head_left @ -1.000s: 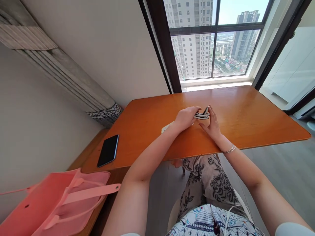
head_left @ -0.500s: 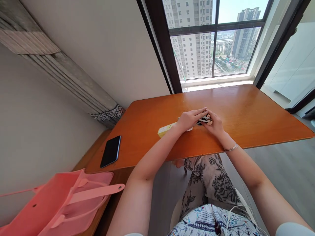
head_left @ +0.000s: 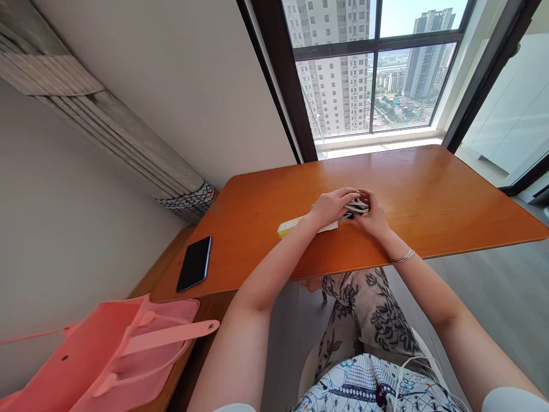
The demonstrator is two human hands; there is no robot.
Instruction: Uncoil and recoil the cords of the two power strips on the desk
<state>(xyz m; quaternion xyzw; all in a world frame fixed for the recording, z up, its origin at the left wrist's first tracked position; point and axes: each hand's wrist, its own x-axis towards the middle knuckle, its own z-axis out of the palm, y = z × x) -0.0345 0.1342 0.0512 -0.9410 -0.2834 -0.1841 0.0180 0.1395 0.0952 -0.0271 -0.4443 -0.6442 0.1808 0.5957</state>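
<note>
A white power strip (head_left: 291, 225) with a yellowish end lies on the orange wooden table (head_left: 429, 194). Its white cable is gathered in a small coil (head_left: 358, 207) near the table's middle. My left hand (head_left: 332, 207) rests over the strip's right end, fingers curled onto the coil. My right hand (head_left: 375, 216) is closed on the coil from the right side. Both hands touch each other around the bundle, hiding most of it.
A black phone (head_left: 195, 263) lies flat near the table's left front corner. A pink tote bag (head_left: 107, 349) stands on a lower surface at the left. A window and wall lie beyond the table's far edge.
The coil was held up between open fingers a second ago; both hands have since closed in round it and lowered it to the table. The strip's end shows more.
</note>
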